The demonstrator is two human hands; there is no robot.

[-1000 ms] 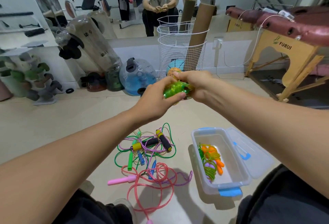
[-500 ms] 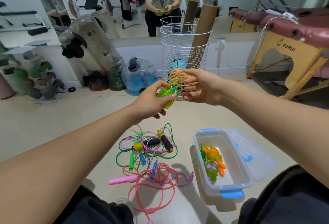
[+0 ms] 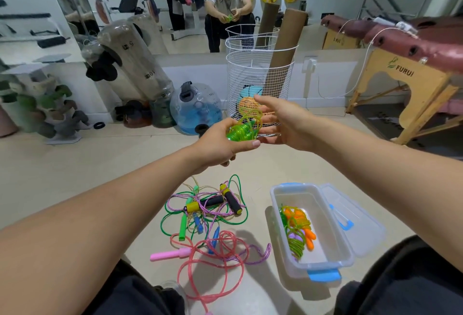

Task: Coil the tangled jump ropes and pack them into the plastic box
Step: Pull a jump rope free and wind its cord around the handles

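Note:
My left hand (image 3: pixel 220 143) grips a coiled green jump rope (image 3: pixel 241 131) in front of me, thumb under the bundle. My right hand (image 3: pixel 280 120) is beside it with fingers spread, and loose loops of the green rope pass around those fingers. On the floor below lies a tangle of jump ropes (image 3: pixel 208 210): green, purple and pink cords, black foam handles, a pink handle (image 3: pixel 167 255). To the right stands the clear plastic box (image 3: pixel 325 263) with blue latches, lid open, holding a coiled rope with orange handles (image 3: pixel 298 233).
A white wire basket (image 3: pixel 258 81) with cardboard tubes and balls stands ahead by the mirror wall. Water-filled weights (image 3: pixel 195 109) and a dumbbell rack (image 3: pixel 42 111) sit on the left. A massage table (image 3: pixel 406 64) is on the right. My knees frame the bottom.
My hands have parted: the right hand let go of the green bundle and opened, drawing loose loops out. The left hand keeps hold of the coil, now slightly lower.

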